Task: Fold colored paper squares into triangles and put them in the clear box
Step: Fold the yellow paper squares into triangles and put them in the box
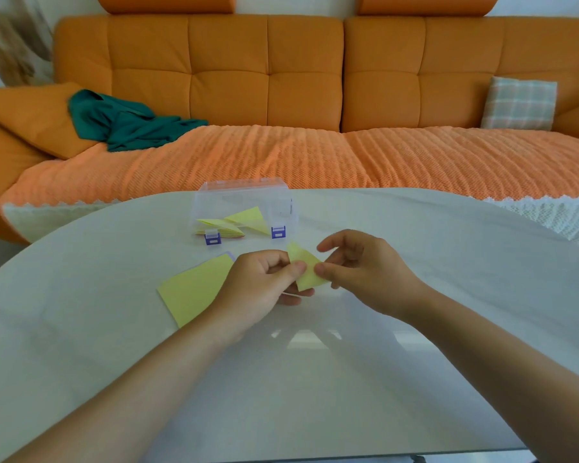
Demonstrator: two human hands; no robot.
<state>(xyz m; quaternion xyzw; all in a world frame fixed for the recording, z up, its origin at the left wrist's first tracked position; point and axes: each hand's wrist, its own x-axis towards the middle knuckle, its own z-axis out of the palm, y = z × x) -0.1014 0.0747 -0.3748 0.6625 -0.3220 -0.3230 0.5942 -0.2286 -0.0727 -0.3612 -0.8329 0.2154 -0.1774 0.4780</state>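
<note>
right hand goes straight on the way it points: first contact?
Likely the left hand, which pinches the same folded yellow triangle as the right hand; the clear box lies farther on, depth unclear.

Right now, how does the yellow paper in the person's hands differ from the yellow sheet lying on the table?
The folded paper is a small triangle; the yellow sheet is a larger, unfolded square. The folded paper is held up off the table, pinched by the left hand and the right hand; the yellow sheet lies flat on the table, partly hidden by the left hand. Both are the same pale yellow.
</note>
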